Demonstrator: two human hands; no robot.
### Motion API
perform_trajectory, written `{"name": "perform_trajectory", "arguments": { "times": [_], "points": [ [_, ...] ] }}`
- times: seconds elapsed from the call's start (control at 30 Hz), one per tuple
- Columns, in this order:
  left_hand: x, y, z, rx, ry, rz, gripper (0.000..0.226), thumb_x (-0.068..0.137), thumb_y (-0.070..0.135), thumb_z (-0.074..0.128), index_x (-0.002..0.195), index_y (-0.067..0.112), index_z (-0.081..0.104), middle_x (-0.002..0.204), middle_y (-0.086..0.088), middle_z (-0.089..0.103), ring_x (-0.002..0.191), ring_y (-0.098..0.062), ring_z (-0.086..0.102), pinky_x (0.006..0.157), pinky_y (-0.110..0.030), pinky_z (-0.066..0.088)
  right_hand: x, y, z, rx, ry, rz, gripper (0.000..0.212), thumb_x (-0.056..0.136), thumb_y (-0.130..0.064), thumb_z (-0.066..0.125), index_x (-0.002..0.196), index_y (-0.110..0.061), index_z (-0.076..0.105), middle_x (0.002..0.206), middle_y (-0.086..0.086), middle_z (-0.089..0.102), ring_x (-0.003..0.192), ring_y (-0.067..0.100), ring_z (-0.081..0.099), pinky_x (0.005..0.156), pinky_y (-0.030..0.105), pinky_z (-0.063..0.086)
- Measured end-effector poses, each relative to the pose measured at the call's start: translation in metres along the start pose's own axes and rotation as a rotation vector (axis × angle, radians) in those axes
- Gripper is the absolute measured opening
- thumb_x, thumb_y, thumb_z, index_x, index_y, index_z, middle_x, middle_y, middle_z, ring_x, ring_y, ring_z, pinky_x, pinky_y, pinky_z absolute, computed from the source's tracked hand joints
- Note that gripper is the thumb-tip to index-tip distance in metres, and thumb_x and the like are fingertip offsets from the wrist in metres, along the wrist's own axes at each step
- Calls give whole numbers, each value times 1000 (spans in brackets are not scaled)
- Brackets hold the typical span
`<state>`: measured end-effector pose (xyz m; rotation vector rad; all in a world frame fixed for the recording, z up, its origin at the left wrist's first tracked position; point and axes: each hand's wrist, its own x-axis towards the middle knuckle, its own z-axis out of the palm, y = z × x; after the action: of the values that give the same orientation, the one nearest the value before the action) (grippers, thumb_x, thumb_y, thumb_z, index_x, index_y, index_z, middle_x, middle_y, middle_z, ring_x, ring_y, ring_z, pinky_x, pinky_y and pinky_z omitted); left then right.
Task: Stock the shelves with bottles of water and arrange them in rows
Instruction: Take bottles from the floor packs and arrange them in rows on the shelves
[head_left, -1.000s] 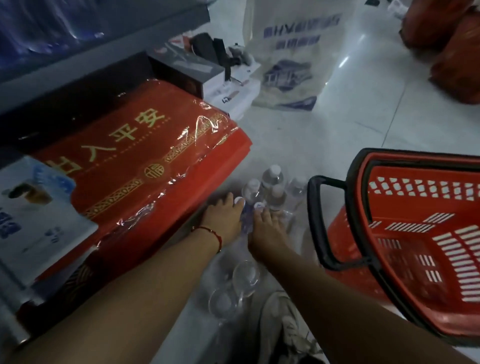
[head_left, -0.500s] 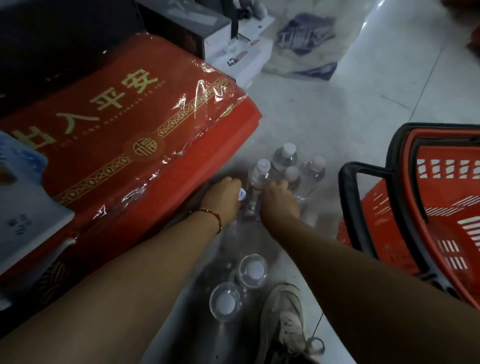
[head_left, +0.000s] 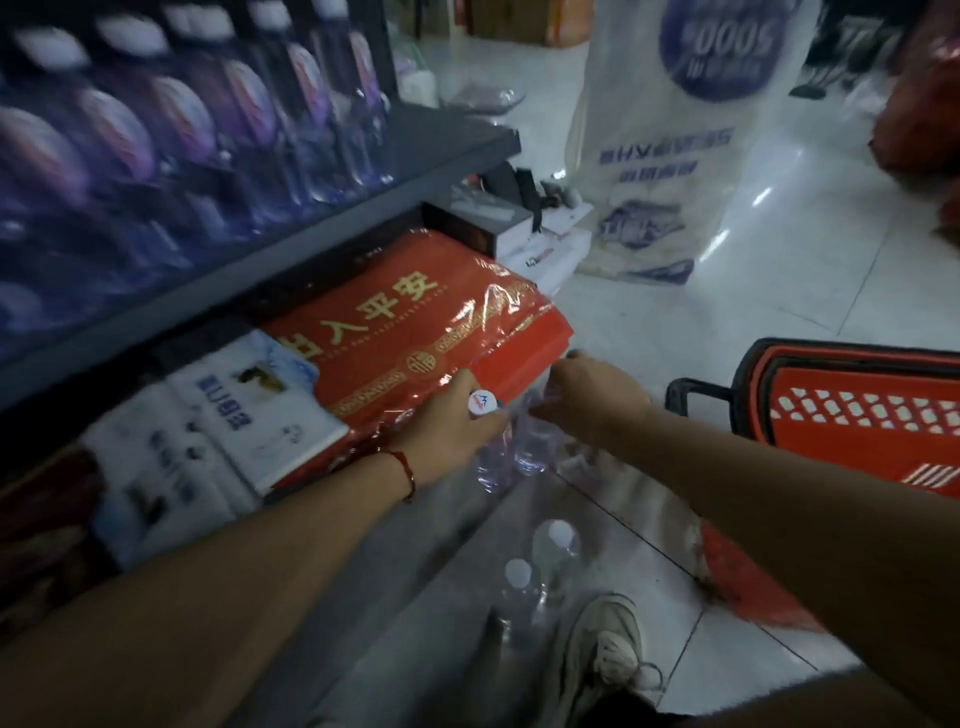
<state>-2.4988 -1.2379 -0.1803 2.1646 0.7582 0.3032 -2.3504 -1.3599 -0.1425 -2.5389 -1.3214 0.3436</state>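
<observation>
- The place is a shop aisle with a pale tiled floor (head_left: 649, 332), dim and a little blurred.
- At the far left a dark shelf (head_left: 322, 208) carries a row of bottles with purple labels (head_left: 218, 119), standing side by side.
- Below the shelf lies a red packet with gold characters (head_left: 415, 322), wrapped in clear film, and a white packet (head_left: 234, 415) lies partly on its left end.
- The left hand (head_left: 447, 431), with a red string on the wrist, has its grip curled around a water bottle (head_left: 491, 457); the white cap (head_left: 482, 402) shows above the fingers.
- The right hand (head_left: 592, 395) is just beside it, with its grip curled on a second clear bottle (head_left: 532, 447); both bottles hang near the right end of the red packet.
- On the floor nearer, 2 more capped bottles (head_left: 540, 561) stand just beside a pale shoe (head_left: 602, 654).
- A red basket (head_left: 852, 405) with a black rim is at the right, near the right arm.
- A large white plastic bag (head_left: 670, 145) with blue print stands far behind.
</observation>
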Motion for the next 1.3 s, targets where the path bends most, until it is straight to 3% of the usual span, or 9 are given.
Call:
{"name": "perform_trajectory", "arguments": {
  "times": [0.23, 0.3, 0.43, 0.53, 0.63, 0.73, 0.93, 1.03, 1.3],
  "points": [
    [-108, 77, -102, -227, 355, -62, 11, 88, 15, 62, 79, 16, 57, 70, 3, 56, 65, -9, 51, 60, -20, 43, -83, -88, -102, 204, 70, -212, 44, 77, -48, 78, 70, -8, 63, 65, 4, 59, 59, 18, 52, 54, 32, 38],
    [-143, 84, -126, -258, 383, -56, 11, 83, 19, 66, 74, 22, 60, 71, 4, 63, 69, -13, 59, 70, -29, 50, -105, -115, -114, 302, 82, -250, 42, 77, -49, 77, 66, -11, 62, 63, 6, 62, 59, 23, 58, 56, 37, 46],
    [-208, 77, -171, -172, 307, -100, 46, 71, 53, 84, 110, 33, 68, 101, 15, 71, 92, -4, 66, 88, -27, 53, -135, -173, -119, 573, 8, -363, 38, 80, -39, 79, 58, -13, 63, 53, 0, 58, 49, 9, 50, 49, 27, 46],
    [-260, 71, -192, 18, 264, -148, 67, 67, 67, 80, 125, 37, 66, 114, 15, 72, 106, -3, 66, 96, -30, 53, -148, -220, -107, 644, -21, -474, 38, 73, -48, 80, 73, -11, 72, 69, 7, 71, 57, 13, 57, 63, 42, 54],
    [-302, 65, -208, 76, 265, -238, 55, 66, 72, 75, 99, 27, 75, 93, 9, 76, 89, -8, 71, 85, -38, 58, -163, -263, -87, 647, -27, -567, 53, 67, -62, 76, 76, -10, 68, 71, 8, 69, 56, 16, 55, 58, 40, 48],
    [-329, 50, -223, -21, 291, -264, 28, 78, 48, 81, 77, 21, 73, 72, 11, 71, 68, -1, 64, 64, -18, 50, -173, -292, -62, 758, -115, -636, 56, 72, -63, 75, 80, -9, 65, 66, 3, 61, 57, 9, 50, 58, 34, 43],
    [-348, 6, -251, -298, 440, -307, 40, 66, 53, 74, 96, 27, 80, 100, 8, 78, 98, -12, 73, 95, -35, 56, -156, -316, -25, 936, -745, -567, 45, 81, -53, 68, 120, -34, 58, 115, -11, 69, 112, 10, 63, 107, 42, 46],
    [-350, -1, -275, -389, 513, -292, 40, 62, 56, 74, 91, 29, 80, 99, 5, 79, 96, -15, 74, 93, -36, 56, -156, -327, 2, 825, -959, -572, 51, 82, -29, 80, 128, -28, 57, 119, 5, 70, 112, 18, 66, 101, 44, 53],
    [-349, -36, -315, -594, 724, -404, 43, 77, 50, 72, 103, 15, 76, 92, 0, 79, 86, -15, 75, 84, -30, 56, -149, -380, 35, 1094, -963, -426, 28, 89, -12, 67, 117, -13, 66, 112, 8, 74, 105, 23, 71, 95, 40, 56]
  ]
}}
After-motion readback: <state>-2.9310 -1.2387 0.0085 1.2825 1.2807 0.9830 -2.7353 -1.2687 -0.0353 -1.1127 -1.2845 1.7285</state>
